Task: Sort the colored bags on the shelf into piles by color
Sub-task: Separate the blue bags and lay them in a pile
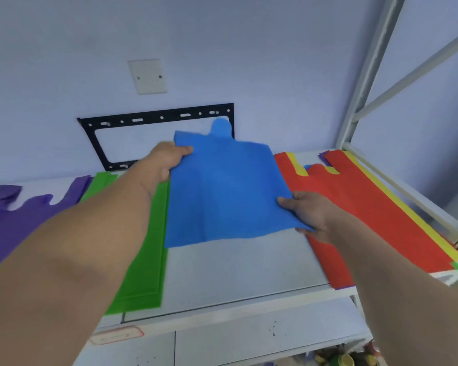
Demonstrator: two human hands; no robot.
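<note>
A blue bag (pixel 228 188) hangs flat above the middle of the white shelf (pixel 238 270), held between both hands. My left hand (pixel 164 161) pinches its far left edge with the thumb on top. Its near right corner is pinched by my right hand (pixel 308 212). A green bag (pixel 143 260) lies on the shelf to the left, partly under my left arm. Further left lies a purple bag (pixel 8 223). On the right sits a mixed stack with a red bag (pixel 368 220) on top; yellow (pixel 405 210), blue and purple edges peek out beneath it.
A black metal bracket (pixel 154 118) is fixed to the wall behind the shelf. The shelf's white upright post (pixel 365 75) and diagonal braces rise at the right. A lower shelf level (pixel 249 339) shows below the front edge.
</note>
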